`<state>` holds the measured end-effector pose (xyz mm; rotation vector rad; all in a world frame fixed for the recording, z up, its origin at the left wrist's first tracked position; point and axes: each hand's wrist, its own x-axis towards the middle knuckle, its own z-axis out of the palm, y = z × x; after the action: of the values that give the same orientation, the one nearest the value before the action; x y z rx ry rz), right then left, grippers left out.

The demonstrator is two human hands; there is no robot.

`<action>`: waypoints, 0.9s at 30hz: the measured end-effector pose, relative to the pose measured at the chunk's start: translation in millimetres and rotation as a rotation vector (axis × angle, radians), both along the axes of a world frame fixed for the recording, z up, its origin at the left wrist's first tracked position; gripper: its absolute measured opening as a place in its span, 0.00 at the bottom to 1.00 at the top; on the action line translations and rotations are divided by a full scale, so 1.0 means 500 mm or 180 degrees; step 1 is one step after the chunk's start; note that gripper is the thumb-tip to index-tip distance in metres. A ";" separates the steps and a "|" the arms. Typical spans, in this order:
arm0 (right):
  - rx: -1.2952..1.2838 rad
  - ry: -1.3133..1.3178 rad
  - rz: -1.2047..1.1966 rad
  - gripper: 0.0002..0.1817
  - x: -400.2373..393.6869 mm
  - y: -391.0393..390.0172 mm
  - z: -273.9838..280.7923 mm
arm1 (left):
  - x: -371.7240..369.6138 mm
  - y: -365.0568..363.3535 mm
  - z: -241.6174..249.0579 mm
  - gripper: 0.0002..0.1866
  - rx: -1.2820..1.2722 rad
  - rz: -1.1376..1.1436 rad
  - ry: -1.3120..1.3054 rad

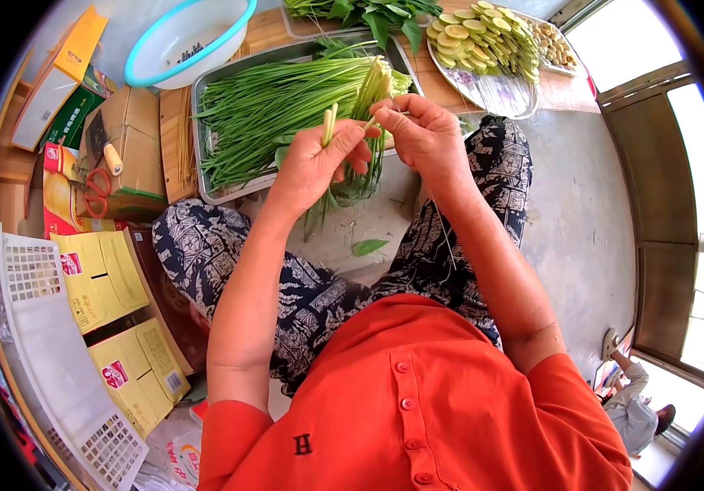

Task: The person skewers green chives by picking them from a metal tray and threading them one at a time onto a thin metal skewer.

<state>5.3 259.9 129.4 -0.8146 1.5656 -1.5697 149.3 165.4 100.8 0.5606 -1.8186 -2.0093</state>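
My left hand (319,164) is closed around a small bunch of garlic chives (329,124). The pale stalk ends stick up past its thumb, and green leaves hang below. Close beside it, my right hand (427,141) pinches at the stalk ends. A thin stick (444,229), perhaps a skewer, runs down past the right wrist; the hand hides most of it. Behind both hands, a metal tray (209,196) holds a large heap of garlic chives (278,106), with their pale ends to the right.
A blue-rimmed white basin (143,82) and a plate of sliced vegetables (483,37) stand at the back. Thin wooden skewers (178,147) lie left of the tray. Red scissors (97,194) and a wooden-handled knife (112,158) rest by a cardboard box (135,123). Another person (634,401) is at lower right.
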 end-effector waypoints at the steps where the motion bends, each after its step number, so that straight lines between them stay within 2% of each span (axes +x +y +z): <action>1: 0.0000 -0.0047 0.0027 0.06 -0.004 0.001 0.000 | -0.003 0.001 -0.003 0.16 -0.0005 0.0246 0.0141; 2: 0.0000 -0.0048 0.0024 0.06 -0.004 0.001 -0.002 | -0.005 0.002 -0.007 0.17 -0.0012 0.0489 0.0284; 3: -0.0023 0.0003 0.0055 0.06 -0.005 0.000 -0.007 | -0.007 -0.011 -0.025 0.16 -0.0657 0.0653 0.0255; 4: -0.0047 0.0057 0.0086 0.06 -0.005 0.000 -0.009 | -0.008 -0.007 -0.022 0.16 -0.0655 0.0654 0.0254; 7: -0.0033 0.0138 0.0132 0.06 0.003 -0.003 -0.009 | -0.010 0.002 -0.008 0.14 -0.0202 0.0704 0.0367; 10: -0.0101 0.0097 0.0091 0.06 0.010 -0.004 -0.002 | -0.004 0.001 -0.003 0.12 0.0263 0.0679 0.0048; 12: -0.0063 0.0120 0.0127 0.06 0.006 -0.003 -0.008 | -0.004 0.000 0.002 0.11 0.0647 0.0639 0.0357; 14: -0.0022 0.0152 0.0157 0.06 0.003 -0.001 -0.009 | -0.007 0.003 0.000 0.11 0.0720 0.0632 0.0350; 16: 0.0098 0.0546 0.0089 0.08 0.005 0.002 -0.004 | -0.008 0.004 -0.002 0.11 0.0787 0.0630 0.0346; 20: 0.0105 0.0292 0.0207 0.10 0.010 0.041 0.042 | 0.004 -0.028 -0.013 0.12 0.1015 0.0997 0.0602; 22: 0.0313 0.0181 0.0752 0.12 0.008 0.069 0.055 | 0.011 -0.045 -0.016 0.13 0.1021 0.1039 0.0747; 27: 0.0529 0.0235 0.1048 0.12 0.026 0.096 0.055 | 0.016 -0.049 -0.002 0.14 0.1311 0.0997 0.0908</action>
<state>18.2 308.0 157.0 -0.9890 1.5015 -1.1706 157.1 141.0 99.7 0.5927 -1.0837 -2.1172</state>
